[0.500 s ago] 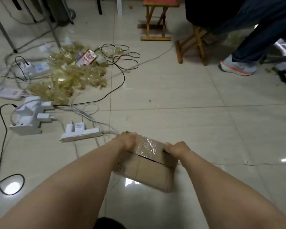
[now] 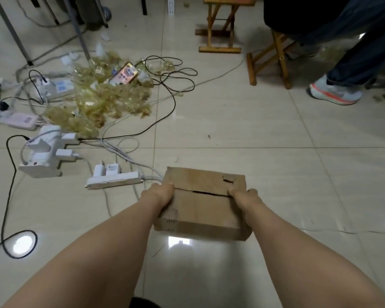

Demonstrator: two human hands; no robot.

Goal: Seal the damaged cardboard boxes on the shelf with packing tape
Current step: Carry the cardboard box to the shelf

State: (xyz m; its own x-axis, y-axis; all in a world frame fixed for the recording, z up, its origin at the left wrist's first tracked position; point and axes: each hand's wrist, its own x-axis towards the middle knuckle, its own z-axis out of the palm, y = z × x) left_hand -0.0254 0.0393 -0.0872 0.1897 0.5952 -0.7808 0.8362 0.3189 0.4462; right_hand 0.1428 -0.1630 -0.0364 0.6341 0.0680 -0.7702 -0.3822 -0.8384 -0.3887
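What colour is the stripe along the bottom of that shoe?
Orange-red, running along the sole of the pale grey shoe. The head view, the only one, shows it.

Plain brown rectangular cardboard box (image 2: 205, 205): unpatterned, small black print at one corner. Glossy square floor tiles (image 2: 265, 134): pale beige. Crumpled plastic tape heap (image 2: 102, 101): translucent amber-yellow. Long plastic power strip (image 2: 112, 180): white. Grey fabric shoe (image 2: 333, 93): orange-red sole.
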